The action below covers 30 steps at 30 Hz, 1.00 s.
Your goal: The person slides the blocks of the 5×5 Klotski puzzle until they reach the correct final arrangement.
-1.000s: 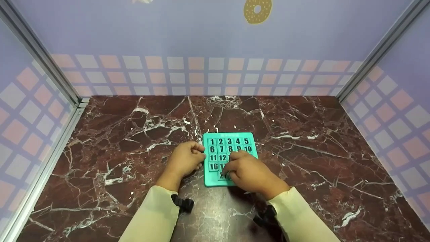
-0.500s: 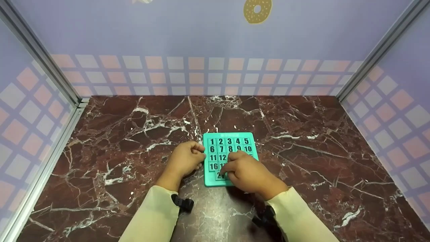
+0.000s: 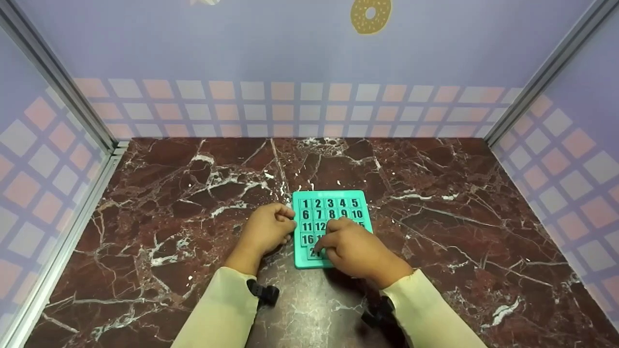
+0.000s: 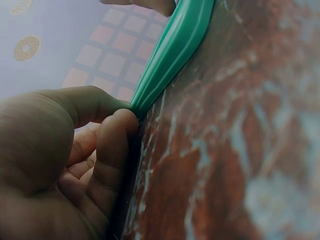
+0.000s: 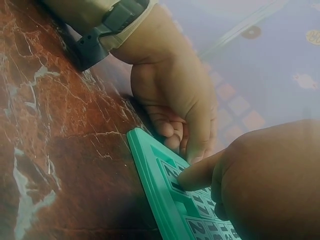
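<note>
Turquoise and numbered, the tile puzzle (image 3: pixel 302 263) lies about midway between the left and right edges of the marbled bench (image 3: pixel 459 203), well apart from its far edge. The left hand (image 3: pixel 268 226) has a closed grip, pinching the puzzle's left side; the right hand (image 3: pixel 360 249) has a loosely bent grip, one fingertip pressing tile 21 (image 3: pixel 312 253).

Lilac walls (image 3: pixel 290 48) enclose a red marbled tabletop (image 3: pixel 464 217)
</note>
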{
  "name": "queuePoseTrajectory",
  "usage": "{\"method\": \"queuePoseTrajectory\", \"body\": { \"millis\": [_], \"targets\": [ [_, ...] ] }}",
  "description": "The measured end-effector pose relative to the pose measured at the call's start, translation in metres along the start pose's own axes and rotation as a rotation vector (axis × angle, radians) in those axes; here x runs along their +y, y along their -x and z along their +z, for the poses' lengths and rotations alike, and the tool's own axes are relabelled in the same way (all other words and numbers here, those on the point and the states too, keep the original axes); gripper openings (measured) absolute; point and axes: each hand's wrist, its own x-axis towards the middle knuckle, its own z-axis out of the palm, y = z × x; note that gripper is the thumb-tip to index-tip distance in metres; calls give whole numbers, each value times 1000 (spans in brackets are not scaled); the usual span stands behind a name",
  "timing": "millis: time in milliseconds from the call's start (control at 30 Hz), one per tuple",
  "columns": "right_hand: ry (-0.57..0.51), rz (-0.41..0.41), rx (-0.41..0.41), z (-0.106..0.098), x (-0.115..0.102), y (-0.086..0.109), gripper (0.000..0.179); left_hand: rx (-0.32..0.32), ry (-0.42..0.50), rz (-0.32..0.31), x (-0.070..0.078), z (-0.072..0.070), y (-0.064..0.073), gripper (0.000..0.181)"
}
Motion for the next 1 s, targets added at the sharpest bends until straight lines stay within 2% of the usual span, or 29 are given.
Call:
{"method": "queuePoseTrajectory", "body": {
  "millis": [600, 1000],
  "targets": [
    [15, 3, -11, 3, -7, -2, 34, -1, -56, -1, 1, -2, 0, 19],
    [16, 24, -43, 3, -7, -3, 34, 4, -41, 6, 0, -1, 0, 18]
  ]
}}
